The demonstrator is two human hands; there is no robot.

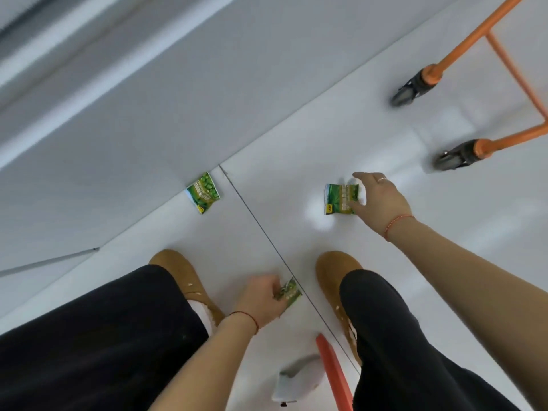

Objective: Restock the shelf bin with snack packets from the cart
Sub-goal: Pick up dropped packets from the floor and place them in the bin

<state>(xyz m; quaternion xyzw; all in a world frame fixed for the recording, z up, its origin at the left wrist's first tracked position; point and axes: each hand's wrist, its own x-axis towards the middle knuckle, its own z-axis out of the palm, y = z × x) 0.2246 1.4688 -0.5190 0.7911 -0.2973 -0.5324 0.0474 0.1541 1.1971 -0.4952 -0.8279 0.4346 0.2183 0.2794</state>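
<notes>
While left hand (261, 298) pinches packet (289, 293) | right hand (379, 200) grips another (floor) (341, 198)

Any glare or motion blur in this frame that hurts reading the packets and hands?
Head view: glare patches sit on the glossy white floor beside the packet under the right hand; the left hand and its packet are motion-smeared; the packet by the shelf base is fairly sharp; wide-angle distortion tilts the orange cart frame.
</notes>
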